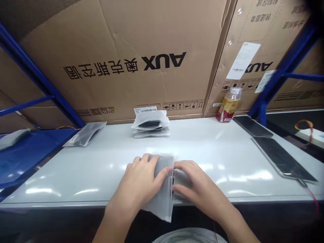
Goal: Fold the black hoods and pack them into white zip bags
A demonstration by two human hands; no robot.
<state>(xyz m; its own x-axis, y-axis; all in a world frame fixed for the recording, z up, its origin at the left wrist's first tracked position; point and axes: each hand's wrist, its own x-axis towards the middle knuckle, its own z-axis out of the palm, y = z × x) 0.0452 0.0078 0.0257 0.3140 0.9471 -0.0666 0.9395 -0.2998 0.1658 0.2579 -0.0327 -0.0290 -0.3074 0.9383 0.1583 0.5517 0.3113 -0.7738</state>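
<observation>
My left hand is closed on a frosted plastic bag, fingers over its far side and thumb on the right edge. The bag is held above the table's front edge, its lower corner hanging past that edge. My right hand is curled at the bag's right edge, with index finger and thumb bent around a greyish thing that I cannot make out. Small dark spots show at the bag's edge between the hands. Beyond them, a stack of frosted bags with dark contents lies on the white table.
Another frosted bag lies at the back left. On the right are a bottle with a red and yellow label, a dark phone-like slab and a larger one with a cable. Large cartons and blue rack posts stand behind.
</observation>
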